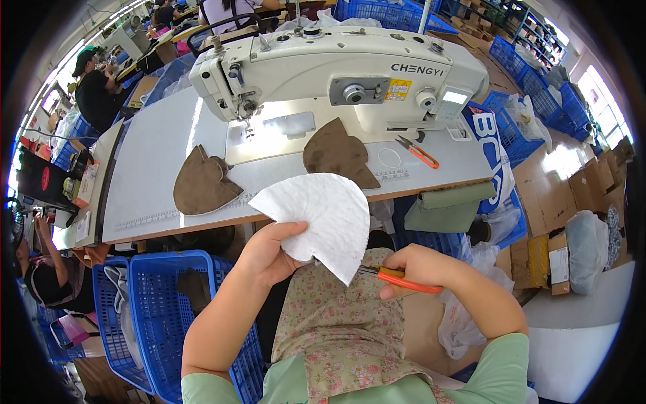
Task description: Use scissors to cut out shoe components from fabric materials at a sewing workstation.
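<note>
My left hand (pixel 270 250) grips the lower left edge of a white padded fabric piece (pixel 326 215), thumb on top. The piece is rounded, with a notch and pointed corners, and is held in front of the table's edge. My right hand (pixel 422 264) is closed round orange-handled scissors (pixel 412 282), their tips beside the piece's lower point. Whether the blades touch the fabric I cannot tell. On the table beyond lie a brown fabric piece (pixel 202 183) at left and another brown piece (pixel 338 153) in the middle, both similar in outline.
A white sewing machine (pixel 289 64) stands across the table (pixel 151 158). Thread snips (pixel 418 152) lie by its base. Green folded fabric (pixel 449 207) hangs over the right front edge. Blue baskets (pixel 171 266) stand at lower left; cardboard boxes (pixel 592 185) are at right. Other people work at far left.
</note>
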### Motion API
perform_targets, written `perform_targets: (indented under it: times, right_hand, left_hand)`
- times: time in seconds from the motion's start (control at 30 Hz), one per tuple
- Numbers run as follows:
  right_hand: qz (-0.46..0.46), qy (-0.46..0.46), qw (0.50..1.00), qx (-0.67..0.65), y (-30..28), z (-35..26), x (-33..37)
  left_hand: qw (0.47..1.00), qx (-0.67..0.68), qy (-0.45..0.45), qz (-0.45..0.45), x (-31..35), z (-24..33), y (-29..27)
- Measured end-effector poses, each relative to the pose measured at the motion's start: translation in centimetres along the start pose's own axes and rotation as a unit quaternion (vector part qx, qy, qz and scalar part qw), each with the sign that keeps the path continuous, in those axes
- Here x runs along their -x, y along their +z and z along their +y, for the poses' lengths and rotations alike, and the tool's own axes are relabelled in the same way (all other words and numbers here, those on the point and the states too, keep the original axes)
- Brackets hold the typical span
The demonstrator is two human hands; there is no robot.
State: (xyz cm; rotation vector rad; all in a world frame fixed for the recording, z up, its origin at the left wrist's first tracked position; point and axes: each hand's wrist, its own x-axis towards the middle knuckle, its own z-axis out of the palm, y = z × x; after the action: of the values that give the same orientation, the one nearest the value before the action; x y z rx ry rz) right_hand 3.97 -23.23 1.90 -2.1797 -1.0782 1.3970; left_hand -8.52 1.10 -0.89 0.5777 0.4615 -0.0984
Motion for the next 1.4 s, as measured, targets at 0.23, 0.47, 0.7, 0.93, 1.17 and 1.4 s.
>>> perform_targets:
  times: [0.23,0.47,0.7,0.93,1.17,1.4]
  right_hand:
    - [0.01,-0.013,1.0,0.006,0.0,-0.3,0.1]
    - [0.017,-0.019,1.0,0.009,-0.1,-0.3,0.4]
    - [0.012,-0.024,0.999,0.041,-0.5,0.0,1.0]
    - [-0.035,0.015,0.998,0.049,-0.2,0.7,1.5]
    - [-0.043,-0.001,0.994,0.097,2.1,2.1,1.5]
    - [0.219,-0.004,0.969,0.114,5.9,4.8,-0.1]
  left_hand:
    - [1.0,-0.003,-0.012,-0.001,0.0,0.1,0.0]
    - [1.0,-0.004,-0.024,-0.009,0.2,0.2,0.4]
    - [1.0,-0.012,-0.025,-0.011,0.0,0.1,0.2]
    - [1.0,-0.007,0.008,0.015,0.7,0.5,0.9]
    - [0.99,-0.032,0.134,0.034,1.4,1.0,0.4]
    - [0.97,-0.005,0.235,0.057,2.1,0.7,-0.6]
